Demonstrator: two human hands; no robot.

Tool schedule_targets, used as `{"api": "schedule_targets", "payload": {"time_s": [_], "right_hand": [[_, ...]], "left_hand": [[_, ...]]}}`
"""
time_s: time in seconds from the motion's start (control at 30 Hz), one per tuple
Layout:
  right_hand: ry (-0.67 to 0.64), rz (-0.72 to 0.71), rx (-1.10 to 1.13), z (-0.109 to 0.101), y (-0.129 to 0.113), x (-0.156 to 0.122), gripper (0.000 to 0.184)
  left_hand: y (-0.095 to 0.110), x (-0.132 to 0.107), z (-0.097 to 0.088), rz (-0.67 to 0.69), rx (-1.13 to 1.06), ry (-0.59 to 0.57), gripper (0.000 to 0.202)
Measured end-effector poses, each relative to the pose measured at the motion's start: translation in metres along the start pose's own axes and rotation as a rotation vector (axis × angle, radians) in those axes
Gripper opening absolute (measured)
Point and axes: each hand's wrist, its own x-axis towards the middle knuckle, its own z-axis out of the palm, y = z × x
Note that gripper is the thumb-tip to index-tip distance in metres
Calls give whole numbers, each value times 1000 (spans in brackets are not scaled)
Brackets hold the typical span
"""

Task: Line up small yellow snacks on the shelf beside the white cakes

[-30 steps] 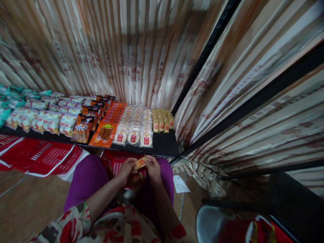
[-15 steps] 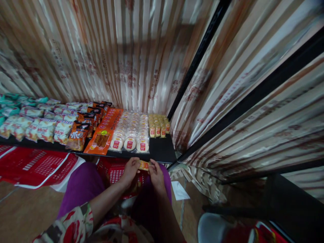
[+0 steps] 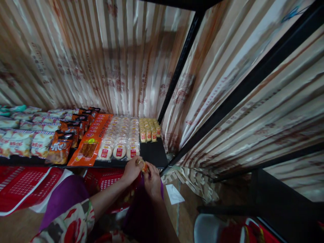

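The left hand (image 3: 132,171) and right hand (image 3: 152,184) pinch a wrapped snack (image 3: 144,166) near the shelf (image 3: 154,153), fingers (image 3: 150,170) nearly closed, likely to steady it. Similar packets (image 3: 149,135) face labels outward, presumably for visibility.

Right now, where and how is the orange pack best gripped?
I'd pinch the orange pack by its near end, top and underside, coming from the front: it lies flat, that end at the front edge of the shelf, with bags on its left and round packs on its right. The left hand and right hand both hold a small packet, so one would need freeing.
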Motion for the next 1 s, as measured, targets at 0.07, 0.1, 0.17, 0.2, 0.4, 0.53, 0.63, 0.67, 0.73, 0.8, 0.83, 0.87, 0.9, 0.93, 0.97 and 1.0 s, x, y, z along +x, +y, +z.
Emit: {"api": "schedule_targets", "payload": {"time_s": [0.07, 0.1, 0.17, 0.2, 0.4, 0.53, 0.63, 0.67, 0.73, 0.8, 0.83, 0.87, 0.9, 0.93, 0.97, 1.0], "right_hand": [[-7, -5, 3, -2, 4, 2, 38], [-7, -10, 4, -3, 6, 2, 38], [-6, -20, 3, -4, 11, 4, 39], [-2, -19, -1, -4, 14, 5, 39], [72, 28, -22, -4, 26, 15, 35], [112, 61, -35, -3, 33, 25, 35], [140, 94, -52, -1, 39, 33, 36], [149, 103, -56, 0, 41, 35, 36], [159, 120, -67, 3, 45, 40, 37], [171, 136, -84, 6, 48, 44, 38], [178, 141, -91, 7, 50, 46, 39], [184, 143, -98, 9, 51, 48, 39], [191, 143, -103, 10, 52, 49, 40], [195, 142, -107, 11, 53, 50, 40], [198, 140, -110, 12, 54, 52, 41], [198, 140, -112, 13, 55, 53, 41]], "left_hand": [[5, 5, 4, 3, 54, -7, 16], [8, 7, 6, 7, 73, -11, 17], [12, 12, 10, 15, 107, -27, 17], [13, 14, 13, 22, 122, -38, 17], [14, 30, 31, 64, 167, -71, 14], [18, 39, 41, 85, 96, -63, 14], [25, 42, 46, 59, 42, -45, 18], [27, 43, 48, 51, 30, -46, 20], [30, 45, 52, 50, 2, -57, 21], [30, 49, 56, 52, -4, -66, 20], [29, 52, 58, 53, 6, -66, 20], [27, 54, 60, 55, 23, -61, 20], [25, 57, 62, 59, 42, -55, 21], [24, 60, 63, 66, 58, -50, 21], [22, 63, 64, 80, 68, -48, 20], [21, 66, 66, 94, 76, -48, 19]]}}
